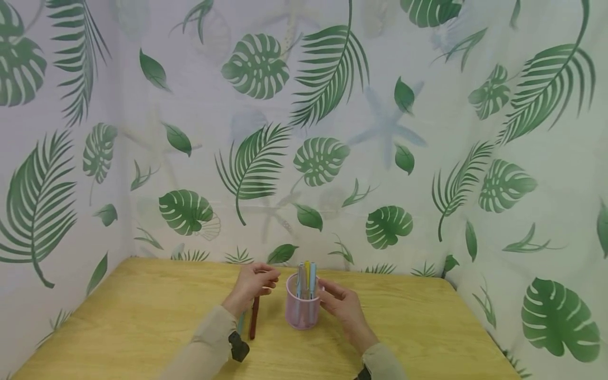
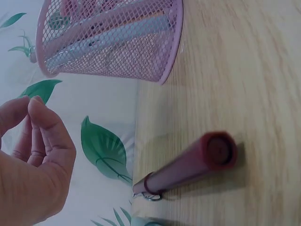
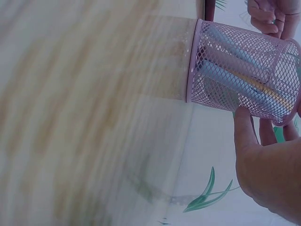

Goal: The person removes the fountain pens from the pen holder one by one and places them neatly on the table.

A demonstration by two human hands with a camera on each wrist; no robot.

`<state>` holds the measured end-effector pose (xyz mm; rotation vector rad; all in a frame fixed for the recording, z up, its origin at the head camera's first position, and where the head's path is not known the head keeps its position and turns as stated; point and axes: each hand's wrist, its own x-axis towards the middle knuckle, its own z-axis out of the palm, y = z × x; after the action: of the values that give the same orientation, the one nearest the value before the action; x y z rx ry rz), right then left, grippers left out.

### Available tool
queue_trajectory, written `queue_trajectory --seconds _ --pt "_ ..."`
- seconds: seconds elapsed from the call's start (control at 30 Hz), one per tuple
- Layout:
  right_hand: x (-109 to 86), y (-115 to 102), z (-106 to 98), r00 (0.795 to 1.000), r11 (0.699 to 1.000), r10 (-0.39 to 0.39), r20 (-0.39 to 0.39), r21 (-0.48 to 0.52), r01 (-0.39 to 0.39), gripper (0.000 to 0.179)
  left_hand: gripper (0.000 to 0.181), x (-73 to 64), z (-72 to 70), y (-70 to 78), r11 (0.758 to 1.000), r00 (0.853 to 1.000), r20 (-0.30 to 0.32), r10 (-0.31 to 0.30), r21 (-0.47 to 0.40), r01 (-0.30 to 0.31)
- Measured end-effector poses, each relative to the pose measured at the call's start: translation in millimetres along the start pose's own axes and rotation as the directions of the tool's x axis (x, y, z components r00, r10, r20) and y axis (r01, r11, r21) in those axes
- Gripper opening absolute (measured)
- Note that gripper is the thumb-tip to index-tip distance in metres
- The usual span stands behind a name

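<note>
A pink mesh pen holder [image 1: 302, 315] stands upright on the table with several pens [image 1: 306, 279] in it, light blue, grey and yellow. Against its right side rest the fingertips of my right hand [image 1: 345, 311], near the rim; they do not visibly wrap round it. To the left of the holder my left hand [image 1: 252, 285] hovers, thumb and forefinger tips close together, nothing seen between them. Under that hand a dark red pen [image 2: 181, 168] lies on the table. Beside it lies a teal pen [image 1: 241, 323], partly hidden by the left wrist.
The wood-grain table [image 1: 157, 316] runs back to a hanging cloth [image 1: 304, 232] printed with green leaves. The cloth also borders both sides. A black strap buckle [image 1: 239, 347] sits on the left sleeve.
</note>
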<state>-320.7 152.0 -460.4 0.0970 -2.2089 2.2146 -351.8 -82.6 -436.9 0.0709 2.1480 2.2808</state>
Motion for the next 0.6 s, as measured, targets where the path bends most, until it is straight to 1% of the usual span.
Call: queue_trajectory --seconds 0.13,0.17,0.23,0.43,0.5,0.6 --pt "-0.2 -1 0 1.0 1.0 0.008 0.0 -0.004 -0.008 0.044 0.019 0.4 7.1 -0.9 1.0 1.0 -0.011 0.02 -0.012 -0.02" --pt "-0.8 -1 0 1.0 1.0 0.009 0.001 -0.003 -0.009 0.044 0.018 3.3 8.3 -5.0 1.0 1.0 -0.016 0.026 -0.01 -0.026" --pt "-1.6 0 1 1.0 1.0 0.011 -0.002 0.001 -0.011 0.044 0.02 4.0 10.3 -5.8 0.999 0.999 -0.012 0.038 0.013 -0.038" --pt "-0.8 -2 1 1.0 1.0 0.022 -0.012 0.006 -0.022 0.043 0.022 5.1 18.6 -3.0 0.986 0.993 -0.008 0.12 0.121 -0.118" --pt "-0.1 -2 1 1.0 1.0 0.023 -0.012 0.01 -0.023 0.042 0.023 5.2 22.1 -1.7 0.981 0.99 -0.015 0.138 0.139 -0.135" --pt "0.1 -1 1 1.0 1.0 0.02 -0.006 0.014 -0.02 0.042 0.025 5.6 27.0 -0.7 0.98 0.989 -0.031 0.146 0.137 -0.141"
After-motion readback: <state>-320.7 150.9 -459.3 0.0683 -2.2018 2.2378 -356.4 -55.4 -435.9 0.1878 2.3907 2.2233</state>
